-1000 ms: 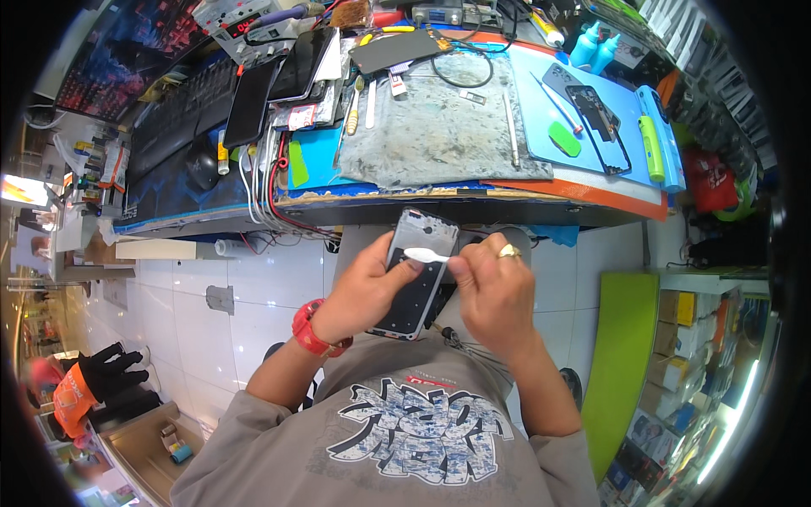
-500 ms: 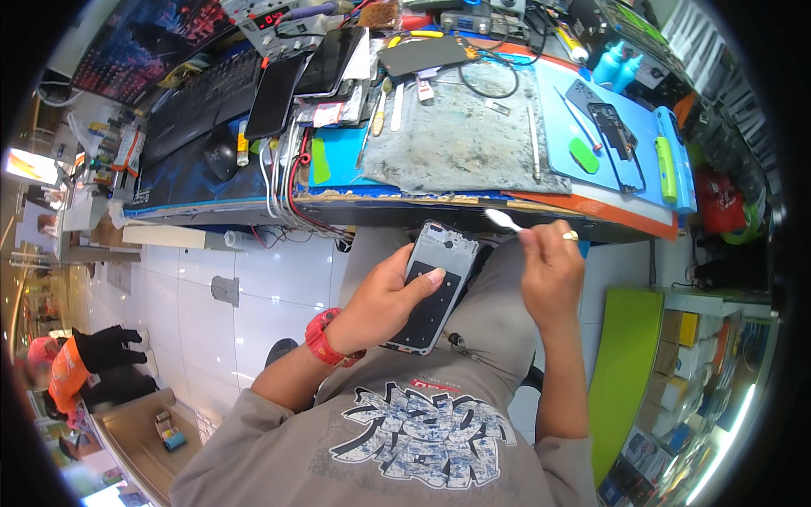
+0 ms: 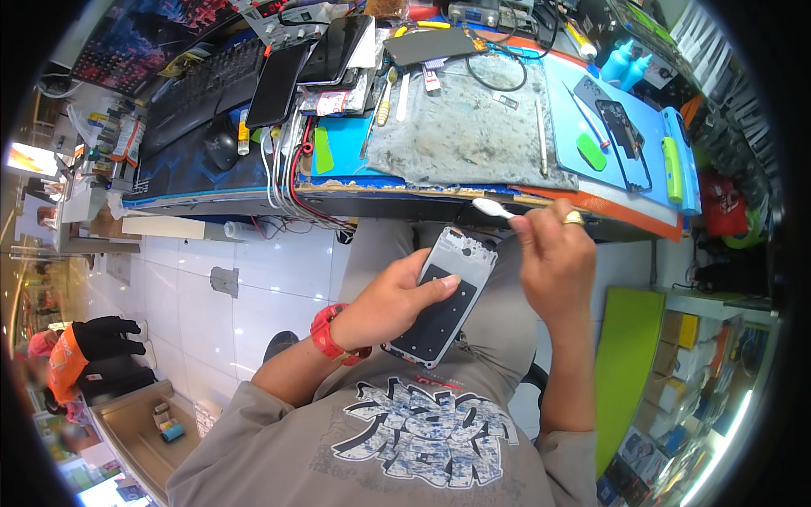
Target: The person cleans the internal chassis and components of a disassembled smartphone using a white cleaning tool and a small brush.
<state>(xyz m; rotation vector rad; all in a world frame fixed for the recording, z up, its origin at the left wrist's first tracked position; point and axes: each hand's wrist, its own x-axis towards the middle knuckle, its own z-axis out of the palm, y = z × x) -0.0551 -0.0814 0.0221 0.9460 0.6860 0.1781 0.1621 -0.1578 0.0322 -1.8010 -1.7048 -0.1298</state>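
My left hand [image 3: 390, 302] grips a phone frame [image 3: 429, 328], silver at the rim and upper end with a dark panel in the middle. The thumb presses on that panel, while the other fingers are hidden behind the frame. It is tilted over my lap, its upper end leaning right. In my right hand [image 3: 557, 269] is a white toothbrush [image 3: 490, 208], pinched between thumb and fingers. The oval head points left, above the upper end of the frame and apart from it. Most of its handle is hidden by the hand.
Ahead lies the workbench edge [image 3: 405, 191] with a stained grey mat [image 3: 473, 127]. On it are a white stick [image 3: 541, 135] and another toothbrush [image 3: 386, 100]. Phones [image 3: 277, 84] are at the left; a blue mat [image 3: 583, 110] with tools is at the right. Cables [image 3: 283, 182] hang over the edge.
The toothbrush has turned in my right hand, showing its oval head more broadly, and the hand has risen slightly. The phone frame has shifted a little right and down in view.
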